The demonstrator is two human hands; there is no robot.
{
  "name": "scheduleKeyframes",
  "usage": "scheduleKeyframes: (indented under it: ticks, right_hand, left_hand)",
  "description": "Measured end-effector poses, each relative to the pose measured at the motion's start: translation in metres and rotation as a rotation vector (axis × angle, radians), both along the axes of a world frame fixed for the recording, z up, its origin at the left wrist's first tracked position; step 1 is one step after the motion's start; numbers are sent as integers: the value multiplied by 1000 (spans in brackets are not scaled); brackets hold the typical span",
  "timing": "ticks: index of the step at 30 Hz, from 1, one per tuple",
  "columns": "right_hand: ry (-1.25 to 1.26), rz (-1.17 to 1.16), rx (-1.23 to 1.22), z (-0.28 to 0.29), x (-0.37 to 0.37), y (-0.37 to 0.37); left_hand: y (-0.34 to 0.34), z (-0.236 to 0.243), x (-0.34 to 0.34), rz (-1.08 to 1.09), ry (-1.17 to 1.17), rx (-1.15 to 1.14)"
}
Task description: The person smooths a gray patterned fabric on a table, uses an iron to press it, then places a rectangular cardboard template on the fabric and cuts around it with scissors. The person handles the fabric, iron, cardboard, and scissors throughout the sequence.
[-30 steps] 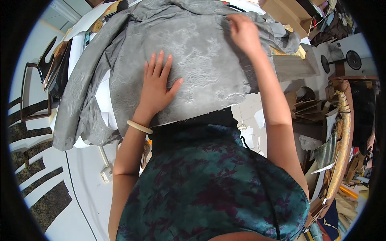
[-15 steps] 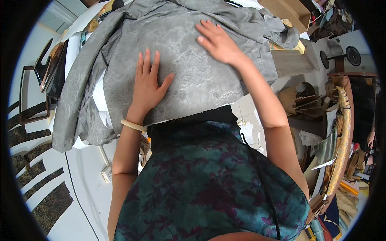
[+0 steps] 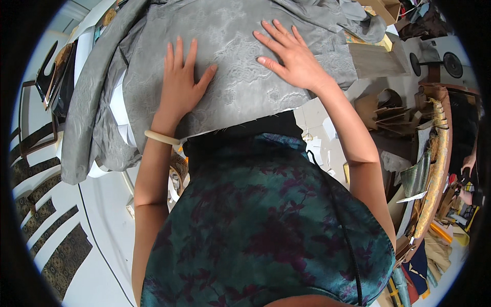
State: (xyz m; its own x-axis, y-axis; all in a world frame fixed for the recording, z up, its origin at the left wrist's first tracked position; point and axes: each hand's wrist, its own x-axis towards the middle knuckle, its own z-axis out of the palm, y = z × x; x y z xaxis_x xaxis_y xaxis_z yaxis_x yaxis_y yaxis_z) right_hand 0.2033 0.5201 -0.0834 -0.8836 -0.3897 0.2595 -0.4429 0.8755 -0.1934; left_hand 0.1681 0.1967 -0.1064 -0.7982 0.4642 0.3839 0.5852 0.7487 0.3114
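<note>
A large piece of grey patterned fabric (image 3: 230, 77) is spread over the work table in front of me, its raw edge toward my body. My left hand (image 3: 180, 84) lies flat on it, fingers stretched away from me and thumb out, a cream bangle (image 3: 161, 137) on that wrist. My right hand (image 3: 292, 59) rests on the cloth farther right, palm down with fingers spread. Neither hand holds anything. The fabric is fairly smooth between the hands. Along the left side it is bunched into a thick fold (image 3: 84, 117) that hangs over the table edge.
Dark patterned cut pieces (image 3: 66, 253) lie on a white surface at the lower left. A cardboard box (image 3: 386, 10) stands at the far right. On the right, a shelf holds fabric rolls (image 3: 429, 169) and brown paper pieces (image 3: 381, 115). A person's hand (image 3: 468, 163) shows at the right rim.
My right hand has slid right and slightly toward me, its fingers more spread. My left hand has shifted slightly left. The view has tilted, so the cloth sits higher.
</note>
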Motion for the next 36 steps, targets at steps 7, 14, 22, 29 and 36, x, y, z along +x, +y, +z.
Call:
scheduleKeyframes:
  ticks: [7,14,22,29,36]
  right_hand:
    - [31,-23,2,1,2,1]
    - [-33,131,14,16,28,-13]
    - [8,119,43,19,30,-16]
    - [-48,106,52,22,30,-16]
    - [-49,48,127,22,30,-11]
  left_hand:
    - [8,26,18,-308,-67,-141]
    - [11,32,28,-283,-53,-149]
    - [13,35,34,-275,-54,-135]
    - [16,36,38,-235,-58,-102]
    - [15,31,39,-201,-51,-96]
